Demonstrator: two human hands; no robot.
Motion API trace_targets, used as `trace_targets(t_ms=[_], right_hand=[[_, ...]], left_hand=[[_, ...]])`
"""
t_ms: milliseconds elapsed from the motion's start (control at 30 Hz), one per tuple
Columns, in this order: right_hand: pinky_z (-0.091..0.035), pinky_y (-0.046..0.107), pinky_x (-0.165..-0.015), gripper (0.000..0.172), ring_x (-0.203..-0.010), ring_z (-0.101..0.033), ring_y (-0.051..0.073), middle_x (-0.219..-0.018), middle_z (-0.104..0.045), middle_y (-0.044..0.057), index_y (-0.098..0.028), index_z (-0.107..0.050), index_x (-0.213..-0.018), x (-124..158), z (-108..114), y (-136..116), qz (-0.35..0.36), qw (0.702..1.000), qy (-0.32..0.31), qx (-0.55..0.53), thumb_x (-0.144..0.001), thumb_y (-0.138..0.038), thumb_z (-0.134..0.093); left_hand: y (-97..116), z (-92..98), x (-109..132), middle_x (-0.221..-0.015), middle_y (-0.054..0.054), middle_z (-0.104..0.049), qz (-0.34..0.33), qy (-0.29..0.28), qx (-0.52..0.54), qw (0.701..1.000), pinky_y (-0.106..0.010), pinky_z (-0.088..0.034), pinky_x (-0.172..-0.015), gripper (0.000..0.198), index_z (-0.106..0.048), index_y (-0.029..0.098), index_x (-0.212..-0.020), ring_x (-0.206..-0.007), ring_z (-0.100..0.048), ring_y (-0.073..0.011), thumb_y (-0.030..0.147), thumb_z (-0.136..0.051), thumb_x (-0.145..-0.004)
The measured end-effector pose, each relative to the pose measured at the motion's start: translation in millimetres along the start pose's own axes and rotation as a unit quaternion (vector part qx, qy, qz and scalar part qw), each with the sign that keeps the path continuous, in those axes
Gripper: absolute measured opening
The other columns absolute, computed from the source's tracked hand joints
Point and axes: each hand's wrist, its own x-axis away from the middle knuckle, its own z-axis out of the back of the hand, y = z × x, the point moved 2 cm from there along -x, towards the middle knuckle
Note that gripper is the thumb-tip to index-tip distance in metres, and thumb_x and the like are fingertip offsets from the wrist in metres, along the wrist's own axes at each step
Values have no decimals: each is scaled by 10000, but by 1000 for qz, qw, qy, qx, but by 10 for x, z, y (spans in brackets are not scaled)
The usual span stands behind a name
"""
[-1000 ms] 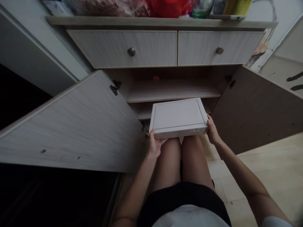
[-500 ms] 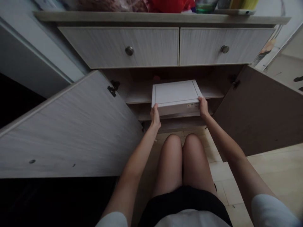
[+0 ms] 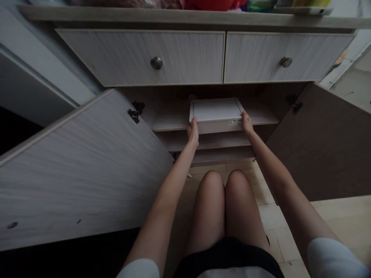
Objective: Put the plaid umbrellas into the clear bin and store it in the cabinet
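A flat white box (image 3: pixel 216 110) rests at the front of a wooden cabinet shelf (image 3: pixel 171 121), partly inside the cabinet. My left hand (image 3: pixel 193 132) grips the box's front left corner, and my right hand (image 3: pixel 247 122) grips its front right corner. A small label shows on the box's front edge near my right hand. The far end of the box is hidden in the shadow of the shelf space.
Both cabinet doors (image 3: pixel 81 162) swing open on either side of my arms. Two drawers with round metal knobs (image 3: pixel 156 63) sit above the shelves. Assorted items stand on the cabinet top (image 3: pixel 185 14). A lower shelf (image 3: pixel 203 141) lies below, with a tiled floor (image 3: pixel 269 216) around my knees.
The white box has moved farther into the cabinet, from in front of my knees onto the shelf. Both hands have moved forward with it, still holding its front corners.
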Motion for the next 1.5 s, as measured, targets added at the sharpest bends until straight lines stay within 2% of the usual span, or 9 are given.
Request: trace_targets(t_ms=[67,167,267,367,467,567,1100,1333,1500], right_hand=[[-283,495,-1185,737,-1448,-378,266,-1496,-483,160,-167,-414,-1500,88,27,-72,31,995,49,78,-954,-631,-242],[-174,565,-1221,712,-1563,-120,281,-1667,-202,142,-180,-222,-1610,424,25,-256,144,950,95,260,-996,-540,-195],[-50,606,-1234,627,-1576,-18,276,-1696,-145,68,-245,-250,-1615,759,-98,-405,236,881,17,411,-1014,-420,-226],[35,612,-1234,613,-1576,-16,281,-1693,-172,45,-258,-265,-1614,862,-239,-457,258,843,-50,469,-1008,-347,-260],[65,623,-1225,636,-1574,11,298,-1699,-133,71,-206,-220,-1626,767,-328,-436,255,835,-65,483,-1009,-358,-252],[57,626,-1223,640,-1573,24,301,-1703,-100,85,-178,-207,-1626,614,-371,-390,259,832,-66,487,-1017,-374,-225],[66,652,-1203,695,-1569,14,312,-1706,-81,94,-186,-182,-1625,-224,-484,-219,261,840,-104,464,-1013,-511,-234],[61,668,-1201,706,-1564,14,343,-1708,-42,102,-157,-133,-1634,-537,-536,-189,246,826,-128,490,-1014,-479,-234],[5,689,-1201,710,-1560,29,358,-1709,-14,99,-156,-74,-1639,-683,-571,-183,235,802,-136,532,-1019,-474,-208]], left_hand=[[39,40,48,-1520,-192,-480,-36,22,-62,997,-448,-260,-1221,674,-524,171,-1410,-1482,-361,-323,637,-510,-923],[137,108,215,-1677,-185,-198,-183,28,-205,961,-539,-95,-1254,854,-349,176,-1555,-1569,-94,-344,648,-570,-879],[206,78,380,-1706,-120,-115,-289,-79,-306,904,-615,29,-1232,804,-397,245,-1546,-1570,81,-350,606,-616,-862],[240,18,406,-1705,-101,-135,-298,-134,-326,887,-641,82,-1209,712,-456,276,-1517,-1566,112,-346,543,-616,-877],[255,-28,317,-1706,-91,-129,-296,-130,-341,883,-641,105,-1201,694,-435,274,-1532,-1567,108,-331,515,-589,-900],[258,-69,198,-1710,-97,-90,-311,-136,-378,861,-638,113,-1201,690,-381,250,-1563,-1568,115,-322,497,-528,-936],[271,-438,-463,-1715,-107,-34,-315,-154,-480,804,-643,149,-1192,721,-260,205,-1608,-1565,118,-343,481,-438,-966],[275,-581,-702,-1718,-99,10,-300,-160,-504,794,-623,150,-1197,736,-216,206,-1619,-1561,139,-342,517,-404,-979],[290,-633,-827,-1722,-51,-7,-288,-156,-530,782,-590,125,-1218,731,-188,266,-1624,-1565,139,-312,574,-352,-982]])
